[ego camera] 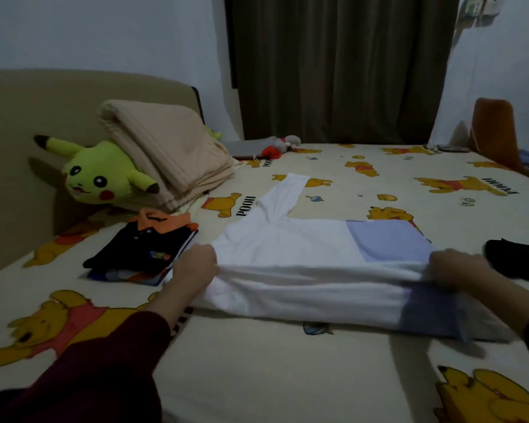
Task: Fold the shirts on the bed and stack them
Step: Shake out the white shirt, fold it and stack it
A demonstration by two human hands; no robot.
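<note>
a yellow plush toy [97,175] lies under a folded beige blanket [165,151] near dark curtains [342,65].

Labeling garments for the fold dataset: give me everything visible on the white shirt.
The white shirt looks like soft cloth, mostly white with a light blue panel toward its right end. It lies flat across the bed sheet, one long sleeve stretched away toward the far side. Its near edge is lifted and doubled over, mid-fold. The left hand grips that edge at the left end, the right hand at the right end.
</note>
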